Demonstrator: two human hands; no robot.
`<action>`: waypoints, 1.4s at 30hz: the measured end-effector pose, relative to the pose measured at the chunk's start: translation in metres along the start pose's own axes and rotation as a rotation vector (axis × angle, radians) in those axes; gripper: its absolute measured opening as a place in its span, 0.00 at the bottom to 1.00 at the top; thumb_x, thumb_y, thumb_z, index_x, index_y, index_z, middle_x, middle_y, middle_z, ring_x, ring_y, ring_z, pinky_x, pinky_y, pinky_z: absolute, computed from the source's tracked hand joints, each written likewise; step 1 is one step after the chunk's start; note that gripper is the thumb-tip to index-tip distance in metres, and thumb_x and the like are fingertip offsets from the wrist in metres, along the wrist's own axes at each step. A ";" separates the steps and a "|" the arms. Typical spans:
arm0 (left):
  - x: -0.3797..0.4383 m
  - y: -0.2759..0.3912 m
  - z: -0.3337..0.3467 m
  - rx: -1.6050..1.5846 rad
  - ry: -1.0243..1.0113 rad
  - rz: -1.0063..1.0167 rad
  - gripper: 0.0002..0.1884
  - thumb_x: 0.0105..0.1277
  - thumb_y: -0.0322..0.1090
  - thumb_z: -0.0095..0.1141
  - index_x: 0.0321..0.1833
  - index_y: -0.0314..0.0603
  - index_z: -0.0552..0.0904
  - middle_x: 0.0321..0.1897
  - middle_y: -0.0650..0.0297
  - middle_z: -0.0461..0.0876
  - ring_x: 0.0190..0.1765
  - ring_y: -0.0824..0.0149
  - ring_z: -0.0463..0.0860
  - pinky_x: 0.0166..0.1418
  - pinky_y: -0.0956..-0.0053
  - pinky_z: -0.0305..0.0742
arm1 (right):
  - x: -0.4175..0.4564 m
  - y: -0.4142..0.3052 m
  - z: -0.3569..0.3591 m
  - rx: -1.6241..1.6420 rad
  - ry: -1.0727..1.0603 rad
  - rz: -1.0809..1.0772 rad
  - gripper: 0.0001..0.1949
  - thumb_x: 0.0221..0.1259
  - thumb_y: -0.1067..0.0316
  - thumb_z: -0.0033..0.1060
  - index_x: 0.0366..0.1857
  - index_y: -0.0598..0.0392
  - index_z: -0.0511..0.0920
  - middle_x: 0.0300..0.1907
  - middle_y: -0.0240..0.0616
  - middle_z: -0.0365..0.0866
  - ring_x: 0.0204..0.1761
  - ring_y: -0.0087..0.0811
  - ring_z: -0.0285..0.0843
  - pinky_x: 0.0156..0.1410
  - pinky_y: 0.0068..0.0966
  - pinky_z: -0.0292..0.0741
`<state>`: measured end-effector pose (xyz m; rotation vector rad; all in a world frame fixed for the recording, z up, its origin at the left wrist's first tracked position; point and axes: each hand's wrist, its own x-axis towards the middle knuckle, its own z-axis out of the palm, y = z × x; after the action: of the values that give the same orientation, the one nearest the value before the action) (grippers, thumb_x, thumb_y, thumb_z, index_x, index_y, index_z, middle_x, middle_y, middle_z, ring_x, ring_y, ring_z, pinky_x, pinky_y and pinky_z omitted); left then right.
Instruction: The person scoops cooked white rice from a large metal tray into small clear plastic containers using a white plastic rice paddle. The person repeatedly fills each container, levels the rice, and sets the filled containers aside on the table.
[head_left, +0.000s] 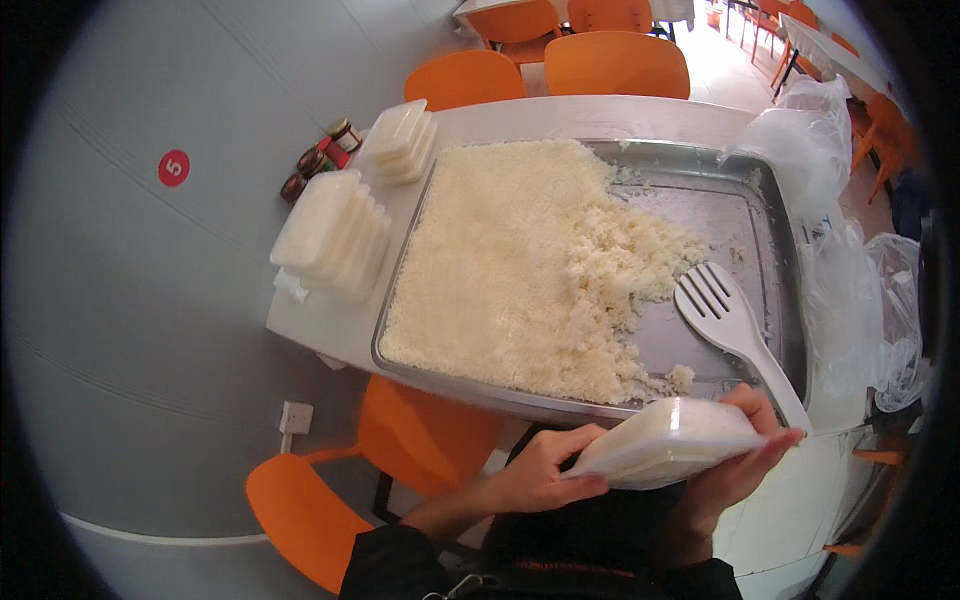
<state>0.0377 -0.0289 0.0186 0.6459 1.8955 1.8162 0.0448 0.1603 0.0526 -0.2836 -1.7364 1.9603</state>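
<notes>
My left hand (551, 472) and my right hand (739, 465) grip a clear plastic food container (667, 442) from its two sides. The container looks filled with white rice and is tilted, just off the near edge of a large metal tray (720, 202). Cooked white rice (495, 270) covers the tray's left part in a flat slab, crumbling into loose clumps toward the bare metal on the right. A white slotted plastic spoon (720, 315) rests in the tray, its handle reaching over the near right rim, close to my right hand.
Two stacks of plastic containers, a nearer one (330, 232) and a farther one (397, 142), stand left of the tray. Beside them are several jars (343, 135). Clear plastic bags (840, 300) lie along the right. Orange chairs (427, 435) surround the table (322, 322); a grey wall (150, 300) bounds the left.
</notes>
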 end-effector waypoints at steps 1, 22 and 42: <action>-0.006 -0.005 0.000 0.001 0.015 -0.007 0.21 0.60 0.43 0.61 0.49 0.34 0.76 0.33 0.59 0.79 0.34 0.68 0.78 0.42 0.76 0.72 | 0.004 -0.003 0.000 0.022 -0.004 0.036 0.37 0.64 0.30 0.19 0.20 0.57 0.69 0.20 0.31 0.64 0.25 0.22 0.60 0.34 0.20 0.57; 0.146 0.105 -0.385 0.074 0.897 -0.347 0.28 0.67 0.60 0.42 0.48 0.36 0.74 0.34 0.56 0.82 0.39 0.61 0.83 0.43 0.66 0.79 | -0.060 0.139 -0.077 -0.352 -0.934 0.441 0.15 0.55 0.61 0.65 0.38 0.62 0.80 0.29 0.39 0.83 0.27 0.23 0.80 0.30 0.20 0.75; 0.166 0.077 -0.515 1.126 0.940 -0.744 0.24 0.54 0.53 0.61 0.31 0.34 0.76 0.19 0.55 0.78 0.19 0.57 0.78 0.23 0.64 0.72 | -0.072 0.225 -0.084 -0.657 -0.856 0.275 0.10 0.63 0.62 0.48 0.38 0.56 0.77 0.34 0.41 0.81 0.32 0.35 0.80 0.38 0.33 0.76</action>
<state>-0.4032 -0.3363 0.1207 -0.7527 3.1016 0.4134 0.0941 0.1843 -0.1918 0.1512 -3.0273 1.7268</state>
